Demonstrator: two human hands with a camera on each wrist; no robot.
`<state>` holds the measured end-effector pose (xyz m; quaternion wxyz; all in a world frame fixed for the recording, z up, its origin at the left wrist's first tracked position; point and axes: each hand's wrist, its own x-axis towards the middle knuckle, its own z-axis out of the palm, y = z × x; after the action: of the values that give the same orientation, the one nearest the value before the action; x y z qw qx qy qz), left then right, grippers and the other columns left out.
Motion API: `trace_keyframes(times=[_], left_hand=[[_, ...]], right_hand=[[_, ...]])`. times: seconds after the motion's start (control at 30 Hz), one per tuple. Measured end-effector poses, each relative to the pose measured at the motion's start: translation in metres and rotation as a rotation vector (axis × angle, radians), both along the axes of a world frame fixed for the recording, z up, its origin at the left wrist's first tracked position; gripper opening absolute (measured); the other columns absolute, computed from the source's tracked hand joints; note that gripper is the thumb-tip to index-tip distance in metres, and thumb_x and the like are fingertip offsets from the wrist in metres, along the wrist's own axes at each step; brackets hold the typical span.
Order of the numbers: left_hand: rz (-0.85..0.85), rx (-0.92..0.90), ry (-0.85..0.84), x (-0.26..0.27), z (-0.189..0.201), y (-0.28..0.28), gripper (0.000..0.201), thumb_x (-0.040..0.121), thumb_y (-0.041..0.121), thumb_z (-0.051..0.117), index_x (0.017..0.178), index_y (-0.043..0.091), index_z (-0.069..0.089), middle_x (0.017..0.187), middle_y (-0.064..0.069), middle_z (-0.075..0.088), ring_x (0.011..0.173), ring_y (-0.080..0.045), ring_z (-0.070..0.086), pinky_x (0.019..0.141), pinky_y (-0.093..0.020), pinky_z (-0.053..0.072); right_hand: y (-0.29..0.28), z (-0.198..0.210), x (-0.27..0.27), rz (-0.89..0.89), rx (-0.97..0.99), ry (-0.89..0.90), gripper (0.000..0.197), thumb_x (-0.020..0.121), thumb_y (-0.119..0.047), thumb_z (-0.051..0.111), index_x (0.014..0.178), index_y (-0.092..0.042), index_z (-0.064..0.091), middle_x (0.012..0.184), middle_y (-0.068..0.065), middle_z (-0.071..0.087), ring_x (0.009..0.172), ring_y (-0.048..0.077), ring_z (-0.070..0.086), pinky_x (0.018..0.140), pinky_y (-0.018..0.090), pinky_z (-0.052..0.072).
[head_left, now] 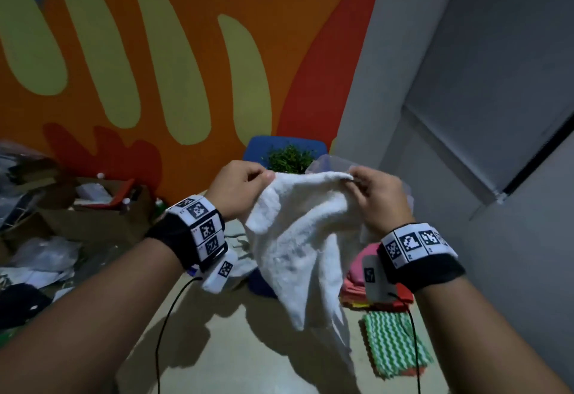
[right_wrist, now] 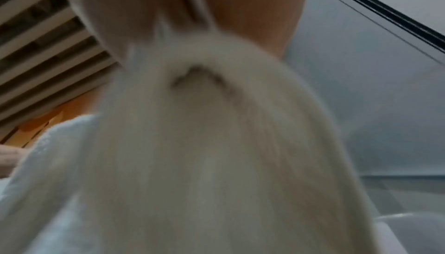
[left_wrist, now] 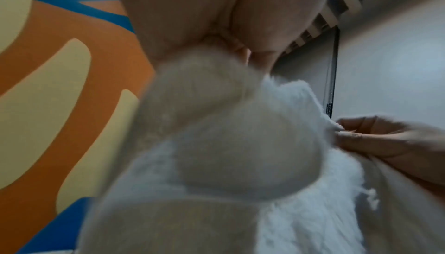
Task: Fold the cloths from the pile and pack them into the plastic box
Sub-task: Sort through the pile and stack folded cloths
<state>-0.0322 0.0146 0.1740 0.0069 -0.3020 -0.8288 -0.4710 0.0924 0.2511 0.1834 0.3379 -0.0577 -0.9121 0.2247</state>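
Observation:
A white fluffy cloth (head_left: pixel 302 238) hangs in the air in front of me, held up by its top edge. My left hand (head_left: pixel 240 187) pinches its left corner and my right hand (head_left: pixel 371 190) pinches its right corner. The cloth (left_wrist: pixel 228 144) fills the left wrist view, with my right hand (left_wrist: pixel 375 136) pinching it at the right. The right wrist view is mostly blurred white cloth (right_wrist: pixel 204 153). Behind the cloth's top edge shows part of the clear plastic box (head_left: pixel 329 162). A pile of coloured cloths (head_left: pixel 362 278) lies on the floor below my right wrist.
A green-and-white wavy-striped folded cloth (head_left: pixel 393 344) lies on the pale floor at the lower right. A green plant (head_left: pixel 289 159) and a blue object stand behind the cloth. Cardboard boxes and clutter (head_left: pixel 93 207) fill the left. A grey wall (head_left: pixel 497 114) rises on the right.

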Motion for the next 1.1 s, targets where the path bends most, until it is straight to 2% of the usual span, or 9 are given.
trace_keyframes(times=[0.13, 0.27, 0.37, 0.53, 0.63, 0.73, 0.87, 1.0, 1.1], left_hand=[[-0.184, -0.028, 0.037, 0.002, 0.027, 0.002, 0.025, 0.09, 0.039, 0.068, 0.095, 0.016, 0.061, 0.085, 0.007, 0.064, 0.065, -0.009, 0.058, 0.064, -0.035, 0.048], [-0.356, -0.477, 0.251, -0.005, 0.032, -0.009, 0.04, 0.082, 0.031, 0.079, 0.112, 0.031, 0.053, 0.098, 0.012, 0.064, 0.083, -0.008, 0.064, 0.068, -0.029, 0.051], [-0.267, -0.335, 0.22, -0.019, 0.023, -0.018, 0.008, 0.088, 0.028, 0.074, 0.089, 0.022, 0.07, 0.085, 0.007, 0.071, 0.078, -0.015, 0.065, 0.068, -0.04, 0.052], [-0.131, -0.041, 0.132, -0.007, 0.018, -0.005, 0.03, 0.096, 0.032, 0.062, 0.079, 0.009, 0.07, 0.073, -0.009, 0.068, 0.067, -0.027, 0.062, 0.058, -0.036, 0.045], [-0.133, -0.034, 0.066, 0.008, 0.014, 0.018, 0.04, 0.098, 0.042, 0.055, 0.077, 0.009, 0.066, 0.073, -0.007, 0.066, 0.066, -0.021, 0.062, 0.063, -0.039, 0.047], [-0.242, 0.016, -0.034, 0.015, 0.01, 0.034, 0.032, 0.094, 0.042, 0.063, 0.075, 0.015, 0.065, 0.072, 0.007, 0.066, 0.067, -0.006, 0.059, 0.069, -0.033, 0.047], [-0.378, -0.173, 0.009, 0.011, 0.012, 0.022, 0.03, 0.075, 0.035, 0.085, 0.095, 0.017, 0.071, 0.091, 0.011, 0.07, 0.081, 0.003, 0.062, 0.071, -0.01, 0.045], [-0.331, -0.368, 0.109, 0.004, 0.013, 0.014, 0.01, 0.084, 0.028, 0.078, 0.086, 0.019, 0.077, 0.08, 0.007, 0.072, 0.071, -0.004, 0.063, 0.063, -0.03, 0.048], [-0.291, -0.272, 0.107, 0.01, 0.022, 0.026, 0.015, 0.086, 0.028, 0.074, 0.082, 0.014, 0.075, 0.076, -0.001, 0.072, 0.068, -0.012, 0.064, 0.059, -0.03, 0.042]], right_hand=[[0.009, 0.021, 0.001, -0.074, -0.078, 0.079, 0.012, 0.096, -0.017, 0.06, 0.097, -0.015, 0.072, 0.087, 0.002, 0.072, 0.083, 0.022, 0.066, 0.074, 0.03, 0.048], [0.024, 0.031, 0.009, -0.146, -0.099, 0.038, 0.012, 0.096, -0.017, 0.06, 0.099, -0.015, 0.072, 0.091, 0.003, 0.074, 0.088, 0.021, 0.067, 0.075, 0.024, 0.043], [0.027, 0.034, 0.018, -0.207, -0.109, 0.057, 0.013, 0.096, -0.017, 0.061, 0.099, -0.014, 0.073, 0.093, 0.004, 0.075, 0.09, 0.02, 0.068, 0.077, 0.02, 0.041], [0.014, 0.007, 0.021, -0.299, -0.068, -0.23, 0.015, 0.093, -0.025, 0.062, 0.102, -0.016, 0.071, 0.095, 0.004, 0.071, 0.092, 0.022, 0.065, 0.074, 0.025, 0.039], [-0.025, -0.01, 0.021, -0.01, -0.138, -0.325, 0.031, 0.092, -0.033, 0.064, 0.12, -0.022, 0.063, 0.11, -0.003, 0.063, 0.093, 0.011, 0.06, 0.086, 0.03, 0.048], [-0.066, -0.02, 0.016, 0.142, -0.329, -0.311, 0.027, 0.091, -0.039, 0.066, 0.115, -0.026, 0.061, 0.095, -0.009, 0.066, 0.08, 0.004, 0.063, 0.076, 0.026, 0.053], [-0.06, -0.033, 0.011, -0.006, -0.375, -0.205, 0.006, 0.086, -0.02, 0.056, 0.084, -0.021, 0.061, 0.072, -0.001, 0.068, 0.069, 0.023, 0.066, 0.07, 0.048, 0.055], [-0.052, -0.027, 0.017, -0.019, -0.373, -0.21, 0.009, 0.087, -0.015, 0.06, 0.079, -0.018, 0.063, 0.071, 0.001, 0.068, 0.066, 0.023, 0.066, 0.069, 0.047, 0.055], [-0.079, -0.029, 0.017, 0.168, -0.356, -0.357, 0.025, 0.081, -0.044, 0.069, 0.095, -0.025, 0.061, 0.085, -0.008, 0.068, 0.076, 0.01, 0.066, 0.071, 0.037, 0.056]])
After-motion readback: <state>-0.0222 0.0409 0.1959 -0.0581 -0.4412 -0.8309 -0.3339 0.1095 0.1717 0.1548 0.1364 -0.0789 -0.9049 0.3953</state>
